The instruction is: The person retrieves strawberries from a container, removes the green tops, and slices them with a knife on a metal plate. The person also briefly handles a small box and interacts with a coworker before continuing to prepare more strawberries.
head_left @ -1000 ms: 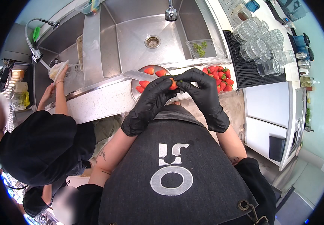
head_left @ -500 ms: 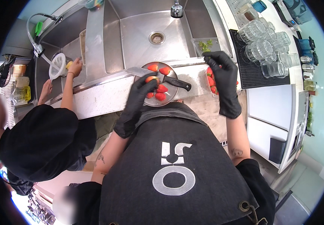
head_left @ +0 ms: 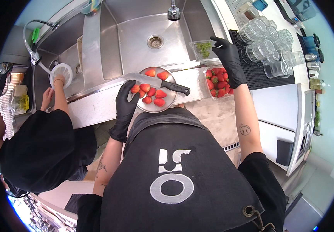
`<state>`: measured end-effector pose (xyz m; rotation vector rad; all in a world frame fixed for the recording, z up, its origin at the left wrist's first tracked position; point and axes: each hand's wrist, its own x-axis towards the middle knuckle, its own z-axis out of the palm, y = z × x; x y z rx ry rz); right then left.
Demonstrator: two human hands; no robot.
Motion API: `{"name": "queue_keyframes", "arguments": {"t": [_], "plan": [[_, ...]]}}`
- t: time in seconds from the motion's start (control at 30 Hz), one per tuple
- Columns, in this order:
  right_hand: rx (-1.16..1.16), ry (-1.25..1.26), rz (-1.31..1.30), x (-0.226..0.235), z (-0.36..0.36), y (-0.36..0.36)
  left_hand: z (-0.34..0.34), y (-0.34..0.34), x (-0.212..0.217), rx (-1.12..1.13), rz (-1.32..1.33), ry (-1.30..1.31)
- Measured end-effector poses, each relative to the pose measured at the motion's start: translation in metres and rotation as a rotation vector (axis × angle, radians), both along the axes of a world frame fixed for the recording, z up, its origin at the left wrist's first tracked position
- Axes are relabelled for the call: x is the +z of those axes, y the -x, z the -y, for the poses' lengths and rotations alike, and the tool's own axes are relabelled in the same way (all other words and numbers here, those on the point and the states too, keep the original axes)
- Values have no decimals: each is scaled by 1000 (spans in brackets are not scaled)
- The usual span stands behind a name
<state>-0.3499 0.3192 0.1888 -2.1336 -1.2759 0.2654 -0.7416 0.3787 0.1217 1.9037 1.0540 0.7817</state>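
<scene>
My left hand, in a black glove, reaches to the left rim of a round metal plate, its fingertips closed on a strawberry. Several cut strawberries lie on the plate. A knife with a black handle rests across the plate. My right hand, also gloved, hovers with fingers spread beside a clear tub of green stems and holds nothing. Just below that hand stands a clear tub of whole strawberries.
A steel sink basin with a tap lies beyond the plate. A person in black at the left holds a round white object over a second basin. Upturned glasses stand on a black mat at the right.
The knife has been laid across the plate. My right hand moved from the strawberry tub up to the tub of green stems. My left hand stays at the plate's rim.
</scene>
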Motion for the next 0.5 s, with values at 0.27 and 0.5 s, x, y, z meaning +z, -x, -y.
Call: {"name": "queue_keyframes", "arguments": {"t": [0.27, 0.5], "plan": [[-94, -57, -66, 16, 40, -12, 10, -12, -8, -67, 21, 22], [-115, 365, 28, 31, 115, 23, 9, -14, -2, -85, -2, 12]]}}
